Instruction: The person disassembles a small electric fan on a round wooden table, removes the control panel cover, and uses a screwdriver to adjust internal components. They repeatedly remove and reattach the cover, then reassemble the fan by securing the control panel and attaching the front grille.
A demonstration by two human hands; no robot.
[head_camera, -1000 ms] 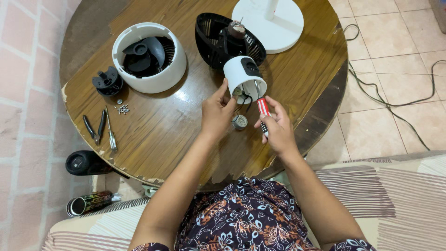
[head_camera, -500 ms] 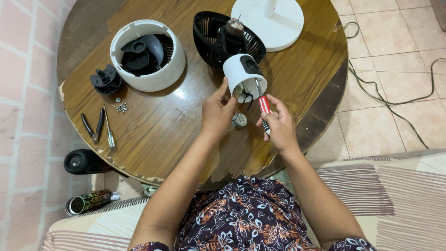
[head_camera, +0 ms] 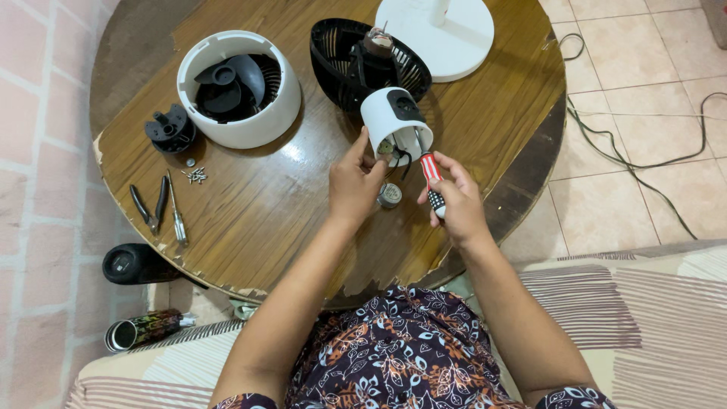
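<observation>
Risk first: likely slip of the red-and-white screwdriver [head_camera: 432, 182], shaft angled steeply into the open mouth of the white cylindrical housing [head_camera: 395, 123], with dark wires showing there and easily nicked or pulled loose. Second hazard: housing steadied by fingertips only, so a hard push from the tool could tip or roll it toward the black grille shell [head_camera: 369, 62] just behind. Third: small round metal part [head_camera: 389, 195] lying loose on the table [head_camera: 265, 204] between the wrists, easily knocked off the near edge by a forearm. Scattered screws [head_camera: 196, 175] at left of frame, well apart from the work, less exposed.

Placement: housing at upper centre of the frame, lying tilted with its open end toward the viewer, just above both hands. Left hand [head_camera: 354, 184] directly below and left of it, fingers raised and touching the rim, not wrapped around anything. Right hand [head_camera: 456, 203] below and right, closed around the screwdriver handle, tip reaching up into the opening. Hands near each other, not touching, the round metal part between them.

Elsewhere: white round shell with black impeller inside [head_camera: 238, 87] at upper left, small black fitting [head_camera: 170, 129] beside it, pliers [head_camera: 149, 206] and a slim tool at left edge, white disc base [head_camera: 438, 34] at top.
</observation>
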